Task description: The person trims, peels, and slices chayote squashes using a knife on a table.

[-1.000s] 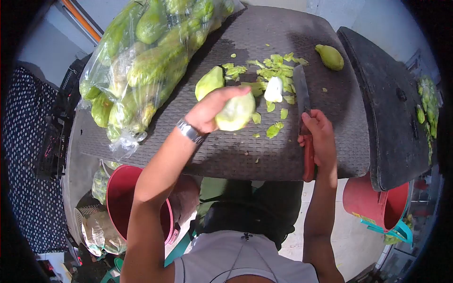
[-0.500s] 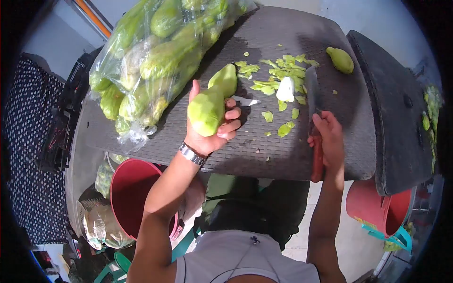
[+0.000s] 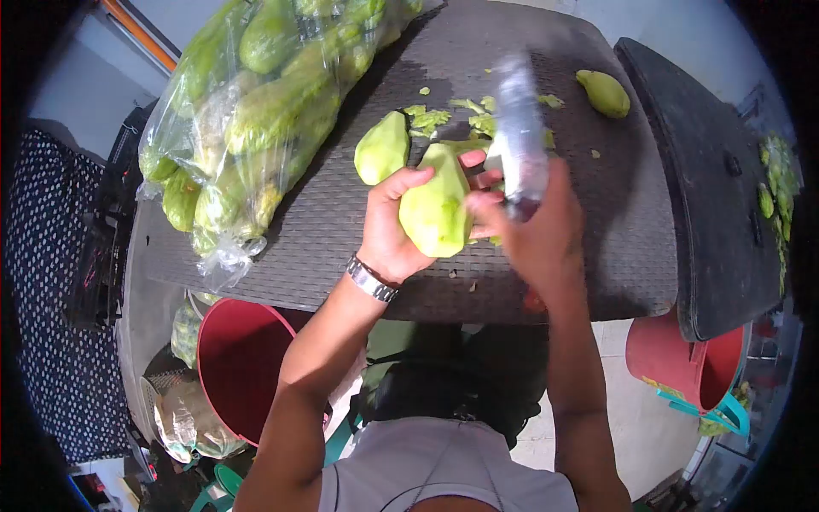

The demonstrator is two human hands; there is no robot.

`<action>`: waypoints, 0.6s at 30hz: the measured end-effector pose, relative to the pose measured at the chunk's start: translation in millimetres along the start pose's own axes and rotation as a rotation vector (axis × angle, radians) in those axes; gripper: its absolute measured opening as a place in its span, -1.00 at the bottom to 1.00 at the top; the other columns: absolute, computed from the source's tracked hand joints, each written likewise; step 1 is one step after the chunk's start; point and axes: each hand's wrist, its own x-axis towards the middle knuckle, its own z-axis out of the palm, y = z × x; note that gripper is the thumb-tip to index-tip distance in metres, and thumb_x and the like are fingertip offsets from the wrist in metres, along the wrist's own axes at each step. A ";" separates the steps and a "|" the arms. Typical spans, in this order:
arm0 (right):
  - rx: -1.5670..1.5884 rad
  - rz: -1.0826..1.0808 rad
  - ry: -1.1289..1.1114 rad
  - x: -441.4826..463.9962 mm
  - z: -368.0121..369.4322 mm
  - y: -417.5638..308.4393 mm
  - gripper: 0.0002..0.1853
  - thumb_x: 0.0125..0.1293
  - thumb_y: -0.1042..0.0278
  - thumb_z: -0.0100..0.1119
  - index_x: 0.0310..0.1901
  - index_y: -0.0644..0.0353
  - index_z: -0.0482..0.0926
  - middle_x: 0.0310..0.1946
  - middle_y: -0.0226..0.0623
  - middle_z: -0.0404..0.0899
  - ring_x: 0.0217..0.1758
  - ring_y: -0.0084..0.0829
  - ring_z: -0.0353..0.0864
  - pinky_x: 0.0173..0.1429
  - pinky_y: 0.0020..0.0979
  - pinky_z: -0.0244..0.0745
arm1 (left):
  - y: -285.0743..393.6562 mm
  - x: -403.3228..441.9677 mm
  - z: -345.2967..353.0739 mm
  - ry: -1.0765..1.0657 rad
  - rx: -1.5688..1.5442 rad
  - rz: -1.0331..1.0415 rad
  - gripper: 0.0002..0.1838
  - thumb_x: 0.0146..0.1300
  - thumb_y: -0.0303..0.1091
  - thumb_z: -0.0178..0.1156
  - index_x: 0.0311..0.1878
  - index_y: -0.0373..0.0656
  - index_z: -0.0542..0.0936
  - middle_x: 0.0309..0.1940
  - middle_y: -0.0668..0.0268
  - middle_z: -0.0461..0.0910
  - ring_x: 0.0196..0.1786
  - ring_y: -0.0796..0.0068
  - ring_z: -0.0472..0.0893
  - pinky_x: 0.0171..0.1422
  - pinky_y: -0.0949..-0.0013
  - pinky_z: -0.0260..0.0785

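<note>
My left hand (image 3: 397,226) is wrapped round a peeled light-green chayote (image 3: 437,205), held upright above the woven-top table (image 3: 341,282). Close to its right side, my right hand (image 3: 546,226) grips a knife (image 3: 522,128), whose blade points up and away and is blurred by motion. Another peeled chayote (image 3: 382,149) lies just left of the held one. Green peelings (image 3: 429,118) are scattered beyond my hands, partly hidden behind the blade. An unpeeled chayote (image 3: 604,94) rests at the table's far right.
A large clear plastic bag of chayotes (image 3: 281,111) covers the table's left part. Red buckets stand below at left (image 3: 247,367) and right (image 3: 682,363). A dark panel (image 3: 712,196) adjoins the table on the right, with more green vegetables (image 3: 776,188) beyond.
My left hand has moved right with the chayote. My right hand has raised the knife from the table's right side and brought it left, near the chayote.
</note>
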 end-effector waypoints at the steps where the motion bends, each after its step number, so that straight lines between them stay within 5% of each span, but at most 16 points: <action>1: -0.078 0.071 0.055 4.1 -3.0 -0.3 -0.25 0.16 0.05 0.68 0.18 0.28 0.42 -0.04 -0.02 0.75 0.00 -0.15 0.79 0.02 -0.15 0.64 | -0.2 -0.7 0.6 -0.003 -0.008 -0.001 -0.21 0.34 -0.10 0.18 0.57 -0.28 0.29 0.41 -0.06 0.46 0.40 -0.02 0.51 0.52 -0.25 0.34; 5: -0.058 0.151 0.079 0.9 -14.9 -3.6 -0.27 0.13 0.13 0.67 0.17 0.28 0.42 -0.08 -0.03 0.75 -0.04 -0.18 0.79 0.04 -0.16 0.64 | -3.8 -2.3 -5.3 0.029 -0.020 0.011 -0.22 0.34 -0.14 0.16 0.57 -0.32 0.31 0.34 -0.05 0.52 0.38 -0.02 0.52 0.53 -0.19 0.35; 8: -0.039 -0.038 -0.048 -14.1 -6.0 -0.1 -0.27 0.11 0.17 0.68 0.18 0.28 0.43 -0.09 -0.06 0.75 -0.06 -0.18 0.79 0.06 -0.18 0.64 | -5.8 0.8 -12.5 0.065 -0.020 0.015 -0.28 0.39 -0.13 0.13 0.53 -0.34 0.36 0.24 -0.03 0.58 0.32 -0.01 0.57 0.50 -0.09 0.40; 11: -0.010 0.022 -0.073 -11.3 1.5 1.0 -0.17 0.06 0.10 0.70 0.22 0.32 0.38 0.06 0.07 0.60 0.11 0.05 0.72 0.12 -0.08 0.61 | -8.5 0.9 -11.5 0.117 -0.030 -0.025 -0.32 0.45 -0.08 0.10 0.49 -0.36 0.41 0.15 -0.01 0.61 0.25 0.02 0.62 0.43 0.00 0.47; 15: -0.129 0.130 0.188 2.2 -10.3 3.1 -0.41 0.26 0.27 0.58 0.18 0.28 0.43 0.08 -0.01 0.68 0.05 -0.13 0.80 0.03 -0.14 0.70 | -4.8 -4.1 -15.8 0.134 -0.014 -0.009 -0.23 0.48 -0.01 0.12 0.53 -0.44 0.32 0.10 -0.08 0.59 0.27 -0.16 0.59 0.45 -0.27 0.43; 18: -0.133 0.120 0.186 -2.9 -14.1 0.0 -0.51 0.35 0.32 0.49 0.19 0.26 0.45 0.02 -0.01 0.71 -0.01 -0.14 0.82 -0.01 -0.19 0.69 | -3.5 -2.6 -14.4 0.121 -0.066 0.002 -0.24 0.47 0.00 0.13 0.48 -0.49 0.36 0.06 -0.09 0.58 0.27 -0.21 0.59 0.49 -0.29 0.40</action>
